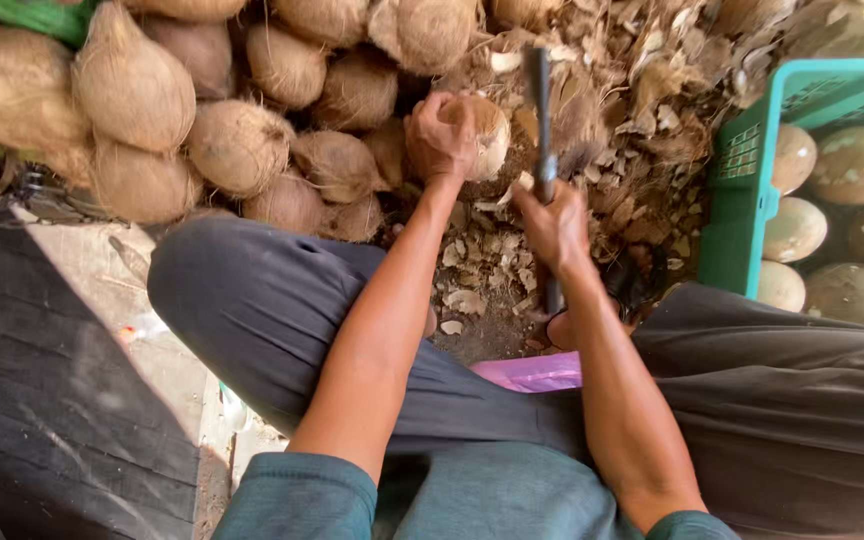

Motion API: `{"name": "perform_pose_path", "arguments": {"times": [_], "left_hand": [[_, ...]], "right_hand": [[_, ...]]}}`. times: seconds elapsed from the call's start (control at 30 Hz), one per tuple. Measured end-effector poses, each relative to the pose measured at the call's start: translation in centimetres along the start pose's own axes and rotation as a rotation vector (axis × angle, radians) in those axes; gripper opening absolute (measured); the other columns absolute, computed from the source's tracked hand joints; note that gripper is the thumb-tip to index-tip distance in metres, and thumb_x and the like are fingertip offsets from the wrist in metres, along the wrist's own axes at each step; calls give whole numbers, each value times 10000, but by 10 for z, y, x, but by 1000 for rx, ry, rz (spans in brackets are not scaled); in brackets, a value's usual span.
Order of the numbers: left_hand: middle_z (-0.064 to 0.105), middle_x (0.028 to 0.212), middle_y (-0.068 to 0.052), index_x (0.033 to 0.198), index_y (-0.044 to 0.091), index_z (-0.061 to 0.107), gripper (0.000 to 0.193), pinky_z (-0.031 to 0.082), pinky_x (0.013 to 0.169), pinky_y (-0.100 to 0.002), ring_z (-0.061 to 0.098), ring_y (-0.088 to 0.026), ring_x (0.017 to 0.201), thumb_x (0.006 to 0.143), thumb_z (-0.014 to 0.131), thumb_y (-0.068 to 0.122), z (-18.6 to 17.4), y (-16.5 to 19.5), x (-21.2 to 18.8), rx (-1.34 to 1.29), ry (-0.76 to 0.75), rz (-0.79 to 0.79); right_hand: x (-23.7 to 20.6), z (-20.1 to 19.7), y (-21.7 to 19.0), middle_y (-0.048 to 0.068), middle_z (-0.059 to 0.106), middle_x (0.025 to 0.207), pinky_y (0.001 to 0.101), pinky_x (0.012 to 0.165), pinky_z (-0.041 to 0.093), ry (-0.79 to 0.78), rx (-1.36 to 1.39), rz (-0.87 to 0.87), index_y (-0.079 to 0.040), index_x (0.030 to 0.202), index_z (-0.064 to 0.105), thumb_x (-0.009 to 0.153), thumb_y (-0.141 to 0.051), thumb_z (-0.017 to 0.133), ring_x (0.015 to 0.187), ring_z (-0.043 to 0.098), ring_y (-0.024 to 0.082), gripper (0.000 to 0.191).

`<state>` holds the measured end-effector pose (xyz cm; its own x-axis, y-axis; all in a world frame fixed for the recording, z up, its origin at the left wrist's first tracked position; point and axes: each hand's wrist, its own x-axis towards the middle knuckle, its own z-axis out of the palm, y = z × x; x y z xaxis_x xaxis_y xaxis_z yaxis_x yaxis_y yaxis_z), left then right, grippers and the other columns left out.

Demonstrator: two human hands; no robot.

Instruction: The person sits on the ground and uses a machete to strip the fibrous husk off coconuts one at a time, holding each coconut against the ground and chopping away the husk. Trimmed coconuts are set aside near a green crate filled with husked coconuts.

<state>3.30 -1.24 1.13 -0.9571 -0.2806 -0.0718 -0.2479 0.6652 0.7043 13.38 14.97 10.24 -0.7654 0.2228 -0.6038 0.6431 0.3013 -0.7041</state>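
Grey-trousered knees frame both hands: left hand [439, 135] steadies a half-husked coconut [482, 130] on the chip-strewn ground, right hand [555, 225] grips a dark blade [542, 110] beside it, seemingly mid-trimming.

The ground [482, 335] is bare dirt, strewn with pale husk chips [487, 265] in the middle. Brown coconuts [237, 145] are heaped at far left. A thick litter of husk scraps [642, 100] covers the far right. A green crate [742, 190] of peeled coconuts stands at right.
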Motion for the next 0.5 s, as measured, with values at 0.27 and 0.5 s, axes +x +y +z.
{"name": "perform_pose_path", "arguments": {"times": [0.27,0.5], "left_hand": [[691,1017,-43,954,196,717,483,506,785,-419,622,-230,959,866,544,639,4,11,22,-58,21,49],[681,980,-36,896,180,679,479,512,858,-392,621,-213,920,913,505,627,6,4,20,-70,42,77]], "right_hand": [[-14,11,-11,-22,511,571,279,346,377,-27,310,-188,-130,758,552,967,-229,670,411,431,91,260],[15,9,28,21,494,577,288,336,402,122,316,-302,-124,685,479,1041,-300,680,398,432,89,445]]}}
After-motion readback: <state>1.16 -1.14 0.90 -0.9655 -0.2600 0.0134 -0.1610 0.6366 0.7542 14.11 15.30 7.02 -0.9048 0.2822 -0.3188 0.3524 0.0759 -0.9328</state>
